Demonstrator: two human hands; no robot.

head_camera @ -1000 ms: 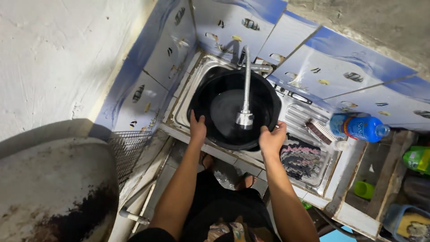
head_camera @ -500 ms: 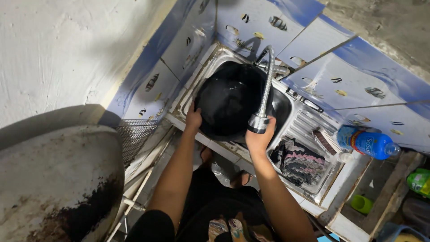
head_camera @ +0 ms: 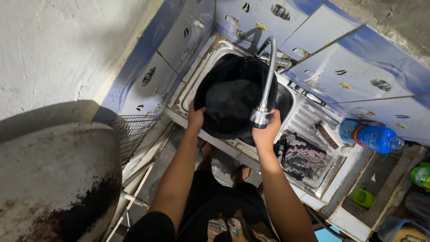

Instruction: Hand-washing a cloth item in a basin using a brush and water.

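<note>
A large black basin point(head_camera: 228, 96) sits tilted in the steel sink point(head_camera: 197, 76). My left hand point(head_camera: 195, 117) grips the basin's near rim on the left. My right hand point(head_camera: 267, 130) holds the chrome head of the flexible tap hose point(head_camera: 270, 67), just right of the basin's rim. The hose arches up from the tap base by the tiled wall and bends down to my hand. Part of the basin's right side is hidden behind the hose and my hand.
A multicoloured cloth point(head_camera: 303, 157) and a scrubbing brush point(head_camera: 328, 134) lie on the drainboard. A blue bottle point(head_camera: 369, 136) lies beyond them. A wire rack point(head_camera: 132, 134) and a big stained drum point(head_camera: 53, 179) stand at left. A green cup point(head_camera: 362, 197) sits lower right.
My right hand left the basin's rim and took hold of the tap hose head, pulling it right. The basin shifted left and tilted under my left hand.
</note>
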